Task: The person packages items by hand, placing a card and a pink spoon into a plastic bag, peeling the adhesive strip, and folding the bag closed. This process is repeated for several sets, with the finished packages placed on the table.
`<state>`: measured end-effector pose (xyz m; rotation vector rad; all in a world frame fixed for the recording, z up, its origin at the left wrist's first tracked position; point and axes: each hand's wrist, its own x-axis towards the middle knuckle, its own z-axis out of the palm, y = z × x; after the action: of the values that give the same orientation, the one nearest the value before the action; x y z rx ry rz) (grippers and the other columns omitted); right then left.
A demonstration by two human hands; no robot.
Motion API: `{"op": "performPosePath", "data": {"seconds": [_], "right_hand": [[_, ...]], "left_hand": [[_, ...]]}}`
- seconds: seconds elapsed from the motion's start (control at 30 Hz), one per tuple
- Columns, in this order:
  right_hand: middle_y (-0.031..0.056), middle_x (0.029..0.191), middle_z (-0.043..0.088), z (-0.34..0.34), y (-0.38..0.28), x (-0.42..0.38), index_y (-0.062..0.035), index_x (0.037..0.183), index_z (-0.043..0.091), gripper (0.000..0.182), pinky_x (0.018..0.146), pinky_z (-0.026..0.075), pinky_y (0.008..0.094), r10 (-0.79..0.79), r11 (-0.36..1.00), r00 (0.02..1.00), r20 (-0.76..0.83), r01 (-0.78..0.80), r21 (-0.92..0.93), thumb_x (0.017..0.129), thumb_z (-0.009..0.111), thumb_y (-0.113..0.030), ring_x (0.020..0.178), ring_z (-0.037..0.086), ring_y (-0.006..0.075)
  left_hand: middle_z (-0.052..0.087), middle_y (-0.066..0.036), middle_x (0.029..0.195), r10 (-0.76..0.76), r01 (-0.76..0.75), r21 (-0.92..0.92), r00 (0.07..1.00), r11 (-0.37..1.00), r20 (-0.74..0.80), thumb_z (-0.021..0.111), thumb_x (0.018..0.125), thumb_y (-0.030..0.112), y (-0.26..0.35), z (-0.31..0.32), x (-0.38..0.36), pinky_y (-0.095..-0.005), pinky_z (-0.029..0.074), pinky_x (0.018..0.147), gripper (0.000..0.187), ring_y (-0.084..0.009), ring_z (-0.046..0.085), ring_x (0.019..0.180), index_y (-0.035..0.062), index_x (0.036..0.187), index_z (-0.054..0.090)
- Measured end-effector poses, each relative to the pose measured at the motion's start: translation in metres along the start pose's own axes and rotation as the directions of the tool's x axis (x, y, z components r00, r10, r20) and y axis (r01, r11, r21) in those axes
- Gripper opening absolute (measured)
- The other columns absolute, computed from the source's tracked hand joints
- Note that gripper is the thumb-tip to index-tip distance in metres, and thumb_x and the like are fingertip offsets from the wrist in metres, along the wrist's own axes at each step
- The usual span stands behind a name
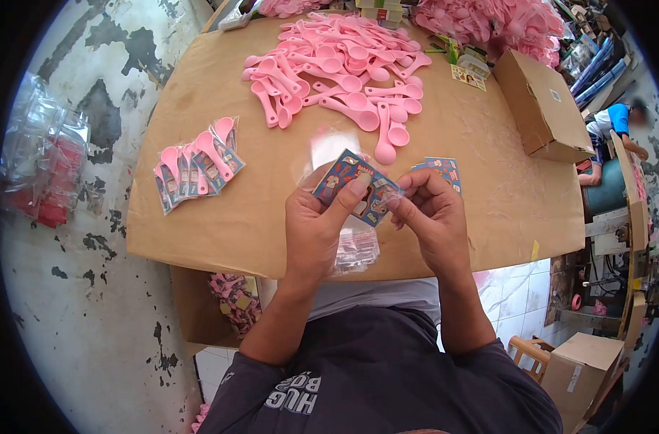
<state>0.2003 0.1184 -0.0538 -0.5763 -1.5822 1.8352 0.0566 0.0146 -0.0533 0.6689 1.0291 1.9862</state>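
Note:
My left hand is closed on a blue printed card, its thumb lying across the front. At the card's right edge, the fingertips of my right hand pinch a clear plastic edge by the corner. Below the card lies a stack of clear plastic bags at the table's near edge. More blue cards lie partly hidden behind my right hand. A big heap of pink measuring spoons spreads beyond both hands. To the left, several spoons packed with cards in clear bags lie fanned out.
The brown-covered table has a cardboard box at its right edge. Behind it sits a pile of bagged pink items. Plastic bags hang on the left wall. A person is at the far right.

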Motion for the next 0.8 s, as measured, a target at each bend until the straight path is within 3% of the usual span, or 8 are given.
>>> {"op": "performPosePath", "data": {"seconds": [0.07, 0.27, 0.43, 0.6, 0.67, 0.8], "right_hand": [[0.0052, 0.090, 0.070, -0.002, 0.007, -0.002, -0.0004, 0.112, 0.062, 0.019, 0.066, 0.052, 0.0231, 0.002, 0.984, 0.999, 0.043, -0.009, 0.177, 0.099, 0.069, -0.012, 0.076, 0.065, 0.0092], [0.0109, 0.091, 0.071, -0.003, 0.000, -0.013, 0.0026, 0.117, 0.061, 0.021, 0.072, 0.057, 0.0271, 0.130, 0.915, 0.988, 0.079, -0.150, 0.374, 0.104, 0.061, -0.014, 0.082, 0.071, 0.0155], [0.0105, 0.092, 0.071, -0.002, -0.001, -0.017, 0.0011, 0.116, 0.061, 0.018, 0.071, 0.058, 0.0259, 0.096, 0.944, 0.993, 0.065, -0.112, 0.310, 0.104, 0.060, -0.012, 0.082, 0.071, 0.0153], [0.0112, 0.092, 0.071, 0.000, 0.005, -0.015, 0.0026, 0.116, 0.062, 0.019, 0.070, 0.059, 0.0256, 0.013, 0.979, 1.000, 0.020, -0.017, 0.203, 0.105, 0.060, -0.013, 0.082, 0.072, 0.0156], [0.0117, 0.093, 0.071, 0.002, 0.004, -0.014, 0.0028, 0.116, 0.061, 0.019, 0.069, 0.060, 0.0256, 0.090, 0.923, 0.994, 0.066, -0.108, 0.370, 0.105, 0.060, -0.013, 0.082, 0.073, 0.0159], [0.0118, 0.095, 0.071, 0.005, 0.000, -0.015, 0.0029, 0.117, 0.060, 0.020, 0.070, 0.060, 0.0261, 0.115, 0.909, 0.991, 0.072, -0.134, 0.396, 0.106, 0.059, -0.013, 0.083, 0.073, 0.0165]], "left_hand": [[0.072, -0.021, 0.115, 0.033, -0.033, 0.002, 0.999, 0.999, -0.022, 0.067, 0.099, 0.009, 0.002, 0.004, 0.000, -0.0336, 0.060, 0.088, 0.035, -0.0216, 0.072, 0.104, -0.0048, 0.131, 0.059], [0.069, -0.024, 0.121, 0.060, -0.065, -0.057, 0.995, 0.996, -0.082, 0.065, 0.100, 0.009, 0.000, 0.006, -0.001, -0.0351, 0.060, 0.091, 0.046, -0.0217, 0.071, 0.106, -0.0040, 0.141, 0.051], [0.069, -0.025, 0.121, 0.080, -0.077, 0.042, 0.994, 0.996, -0.080, 0.064, 0.100, 0.009, 0.002, 0.011, -0.001, -0.0359, 0.060, 0.089, 0.044, -0.0223, 0.071, 0.105, -0.0045, 0.140, 0.051], [0.069, -0.025, 0.121, 0.020, -0.021, -0.015, 0.999, 1.000, -0.043, 0.064, 0.100, 0.008, -0.003, 0.015, -0.004, -0.0352, 0.061, 0.088, 0.043, -0.0227, 0.072, 0.104, -0.0046, 0.139, 0.052], [0.069, -0.025, 0.120, 0.005, -0.007, -0.044, 0.999, 0.999, -0.043, 0.064, 0.100, 0.008, -0.003, 0.014, -0.004, -0.0349, 0.061, 0.087, 0.043, -0.0230, 0.072, 0.104, -0.0044, 0.139, 0.052], [0.069, -0.023, 0.120, -0.007, 0.001, -0.100, 0.998, 0.995, -0.057, 0.064, 0.100, 0.009, -0.002, 0.011, -0.004, -0.0345, 0.062, 0.086, 0.043, -0.0231, 0.073, 0.103, -0.0042, 0.139, 0.052]]}}
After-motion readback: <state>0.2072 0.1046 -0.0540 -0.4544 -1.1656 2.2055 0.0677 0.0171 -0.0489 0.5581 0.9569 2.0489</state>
